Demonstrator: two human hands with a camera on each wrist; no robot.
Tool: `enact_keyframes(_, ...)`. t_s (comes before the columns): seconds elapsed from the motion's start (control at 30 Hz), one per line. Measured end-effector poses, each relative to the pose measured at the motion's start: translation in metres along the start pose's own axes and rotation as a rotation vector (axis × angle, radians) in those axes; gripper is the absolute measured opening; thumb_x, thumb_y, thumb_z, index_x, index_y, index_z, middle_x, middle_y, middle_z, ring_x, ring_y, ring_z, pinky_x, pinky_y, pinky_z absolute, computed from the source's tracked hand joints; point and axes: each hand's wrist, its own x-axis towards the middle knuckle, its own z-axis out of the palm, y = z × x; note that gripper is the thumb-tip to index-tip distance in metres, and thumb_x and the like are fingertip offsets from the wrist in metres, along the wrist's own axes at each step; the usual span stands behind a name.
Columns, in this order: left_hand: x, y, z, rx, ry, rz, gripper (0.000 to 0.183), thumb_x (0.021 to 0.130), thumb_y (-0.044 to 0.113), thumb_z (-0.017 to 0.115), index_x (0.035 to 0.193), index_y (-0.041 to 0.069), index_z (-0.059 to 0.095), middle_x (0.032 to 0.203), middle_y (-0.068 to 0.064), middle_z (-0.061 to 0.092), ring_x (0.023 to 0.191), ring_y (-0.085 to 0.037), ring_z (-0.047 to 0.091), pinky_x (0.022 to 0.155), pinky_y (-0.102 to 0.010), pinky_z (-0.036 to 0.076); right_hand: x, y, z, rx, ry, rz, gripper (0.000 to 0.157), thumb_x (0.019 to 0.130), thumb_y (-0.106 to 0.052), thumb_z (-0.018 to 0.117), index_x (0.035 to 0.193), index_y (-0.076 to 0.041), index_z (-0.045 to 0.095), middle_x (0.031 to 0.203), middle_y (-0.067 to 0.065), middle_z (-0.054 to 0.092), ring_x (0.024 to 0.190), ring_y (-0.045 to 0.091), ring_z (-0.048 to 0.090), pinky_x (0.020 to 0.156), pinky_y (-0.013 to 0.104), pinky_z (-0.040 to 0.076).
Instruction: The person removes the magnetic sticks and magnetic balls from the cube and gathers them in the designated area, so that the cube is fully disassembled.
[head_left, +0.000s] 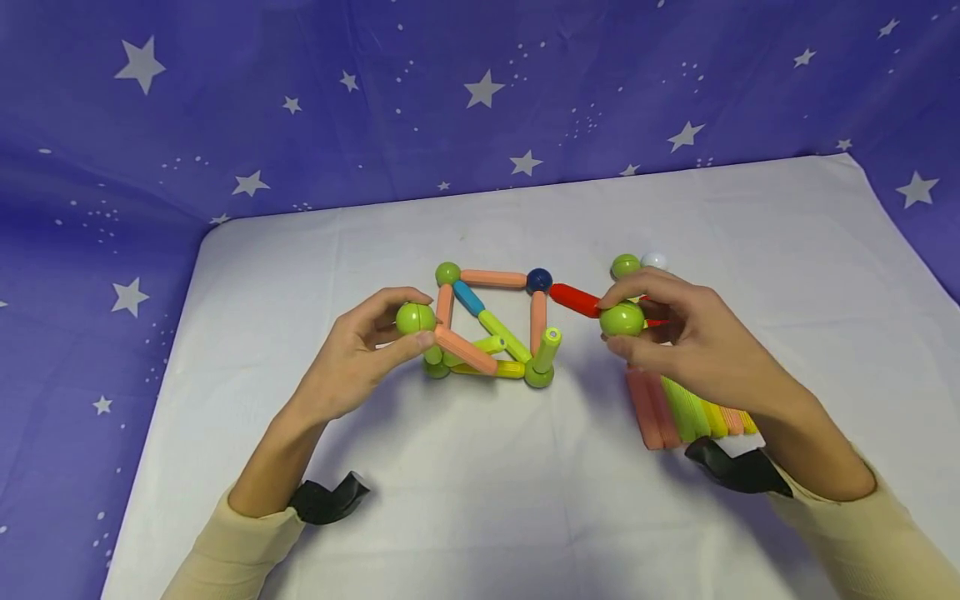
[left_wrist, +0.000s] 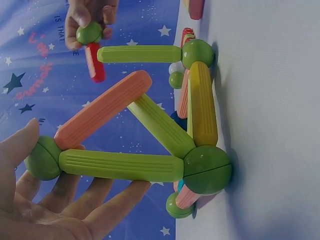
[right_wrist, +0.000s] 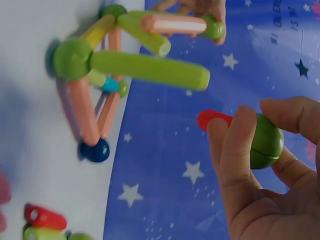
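Note:
A frame of magnetic rods and balls stands on the white table. Its base has salmon rods (head_left: 492,278), a yellow rod (left_wrist: 204,105), a blue ball (head_left: 539,281) and green corner balls. My left hand (head_left: 360,350) pinches a green ball (head_left: 416,322) atop an upright green rod (left_wrist: 122,165); a salmon rod (head_left: 467,350) slants from that ball. Another upright green rod (head_left: 548,350) rises at the near right corner, its top bare. Right of the frame, my right hand (head_left: 686,333) holds a green ball (head_left: 622,319) with a red rod (head_left: 576,300) attached, in the air.
Beneath and beside my right hand lies a row of salmon, green and yellow rods (head_left: 693,412). A loose green ball (head_left: 626,266) and a white ball (head_left: 654,261) sit behind it. A purple star-patterned cloth (head_left: 420,100) hangs beyond the table.

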Motion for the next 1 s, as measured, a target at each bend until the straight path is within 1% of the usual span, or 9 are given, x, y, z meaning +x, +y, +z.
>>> enact_keyframes(0.07,0.000,0.000,0.000,-0.006,-0.001,-0.003,0.038,0.093,0.013,0.070,0.129,0.012,0.058,0.115,-0.008,0.065,0.104,-0.024,0.064,0.081,-0.034,0.053,-0.004,0.005,-0.005,-0.013,0.012,0.021,0.030,0.086,0.003,0.071,0.111,-0.013,0.065,0.101,0.004,0.058,0.078,0.024,0.063,0.064,0.028,0.055)
enact_keyframes(0.23,0.000,0.000,0.000,-0.019,-0.005,-0.002,0.038,0.093,0.013,0.070,0.129,0.011,0.058,0.114,-0.009,0.064,0.104,-0.024,0.064,0.082,-0.034,0.053,-0.012,0.017,-0.015,0.027,0.014,0.089,0.029,0.088,0.002,0.070,0.113,-0.012,0.065,0.103,0.008,0.062,0.082,0.027,0.065,0.068,0.029,0.055)
enact_keyframes(0.33,0.000,0.000,0.001,-0.019,-0.006,-0.002,0.038,0.093,0.013,0.070,0.129,0.010,0.058,0.114,-0.009,0.064,0.104,-0.024,0.064,0.082,-0.034,0.053,-0.016,0.024,-0.019,0.030,0.019,0.133,0.030,0.088,0.001,0.071,0.114,-0.011,0.066,0.110,0.007,0.061,0.090,0.026,0.067,0.070,0.029,0.055)
enact_keyframes(0.43,0.000,0.000,0.001,-0.021,-0.004,-0.005,0.038,0.093,0.012,0.070,0.129,0.011,0.058,0.114,-0.008,0.064,0.104,-0.024,0.064,0.083,-0.034,0.053,-0.018,0.030,-0.024,0.009,0.025,0.164,0.030,0.087,0.000,0.071,0.116,-0.010,0.066,0.114,0.006,0.060,0.092,0.025,0.067,0.071,0.028,0.055)
enact_keyframes(0.53,0.000,0.000,0.000,-0.022,-0.002,-0.009,0.038,0.092,0.012,0.070,0.129,0.012,0.058,0.114,-0.008,0.065,0.104,-0.024,0.064,0.083,-0.034,0.053,-0.020,0.037,-0.029,-0.047,0.031,0.199,0.030,0.088,-0.003,0.071,0.117,-0.011,0.067,0.116,0.004,0.059,0.092,0.023,0.066,0.072,0.027,0.055)
enact_keyframes(0.7,0.000,0.000,0.000,-0.030,-0.004,-0.016,0.039,0.092,0.012,0.071,0.129,0.011,0.058,0.114,-0.009,0.064,0.102,-0.025,0.065,0.081,-0.033,0.053,-0.019,0.049,-0.040,-0.161,0.056,0.292,0.030,0.089,-0.007,0.071,0.119,-0.011,0.067,0.117,0.001,0.058,0.095,0.020,0.064,0.072,0.025,0.055)
enact_keyframes(0.87,-0.001,0.000,0.000,-0.040,-0.009,-0.024,0.039,0.092,0.013,0.071,0.129,0.011,0.059,0.114,-0.009,0.064,0.101,-0.026,0.065,0.081,-0.033,0.053,-0.018,0.066,-0.055,-0.275,0.071,0.362,0.035,0.089,-0.012,0.071,0.122,-0.005,0.064,0.123,0.010,0.055,0.099,0.030,0.055,0.068,0.023,0.051)
enact_keyframes(1.0,-0.001,0.000,-0.001,-0.042,-0.009,-0.027,0.038,0.092,0.013,0.071,0.128,0.011,0.059,0.114,-0.009,0.064,0.100,-0.026,0.065,0.080,-0.033,0.052,-0.018,0.078,-0.064,-0.318,0.068,0.421,0.038,0.090,-0.016,0.070,0.124,-0.001,0.061,0.124,0.017,0.052,0.102,0.035,0.050,0.067,0.027,0.048)
